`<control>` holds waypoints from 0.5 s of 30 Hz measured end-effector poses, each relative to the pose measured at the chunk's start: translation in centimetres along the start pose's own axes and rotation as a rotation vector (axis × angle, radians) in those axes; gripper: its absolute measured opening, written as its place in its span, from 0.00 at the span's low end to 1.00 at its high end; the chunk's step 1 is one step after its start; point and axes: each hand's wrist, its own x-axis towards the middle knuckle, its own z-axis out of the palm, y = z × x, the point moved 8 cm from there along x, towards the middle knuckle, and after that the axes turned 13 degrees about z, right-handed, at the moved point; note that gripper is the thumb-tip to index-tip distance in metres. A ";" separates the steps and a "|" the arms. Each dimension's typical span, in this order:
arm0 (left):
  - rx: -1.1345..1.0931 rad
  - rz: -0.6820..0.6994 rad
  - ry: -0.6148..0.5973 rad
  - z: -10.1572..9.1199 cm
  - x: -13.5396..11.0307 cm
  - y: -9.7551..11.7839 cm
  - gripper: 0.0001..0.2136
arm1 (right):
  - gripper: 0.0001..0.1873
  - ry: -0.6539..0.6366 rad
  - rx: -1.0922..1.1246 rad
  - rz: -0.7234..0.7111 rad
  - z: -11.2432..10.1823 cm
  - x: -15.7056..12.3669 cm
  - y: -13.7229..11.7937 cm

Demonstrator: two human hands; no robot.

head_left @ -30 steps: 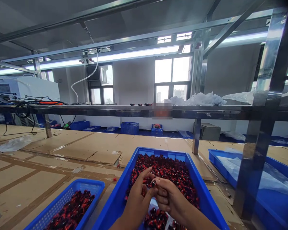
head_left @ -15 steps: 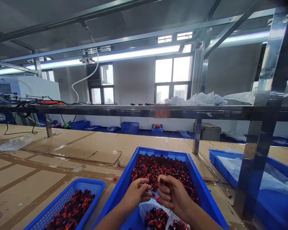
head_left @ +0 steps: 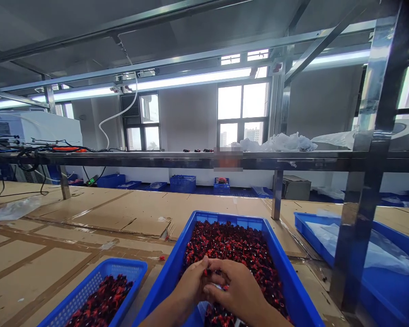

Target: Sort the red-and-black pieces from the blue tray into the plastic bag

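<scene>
A blue plastic crate point(head_left: 204, 216) stands right in front of me, heaped with small red-and-black parts point(head_left: 231, 245). My left hand point(head_left: 191, 286) and my right hand point(head_left: 235, 290) meet over the crate's near half, fingertips together around a small dark part point(head_left: 208, 272). The hands partly hide a clear plastic bag point(head_left: 202, 313) under them. To the left, a blue mesh basket point(head_left: 122, 268) holds more of the same parts point(head_left: 100, 302).
Cardboard sheets point(head_left: 88, 218) cover the bench. A blue tray lined with plastic point(head_left: 313, 222) sits to the right, beside a steel upright point(head_left: 364, 218). A steel shelf rail point(head_left: 122, 159) crosses ahead, carrying crumpled plastic point(head_left: 279, 143). Cables and a white machine point(head_left: 30, 127) stand at far left.
My hands have come together and dropped lower over the crate, now covering most of the clear bag. Earlier they were apart, with the right hand pinching a small part.
</scene>
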 end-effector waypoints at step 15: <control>0.489 0.257 -0.060 -0.8 -0.4 1.7 0.25 | 0.05 0.122 -0.521 -0.251 1.6 -1.4 -1.9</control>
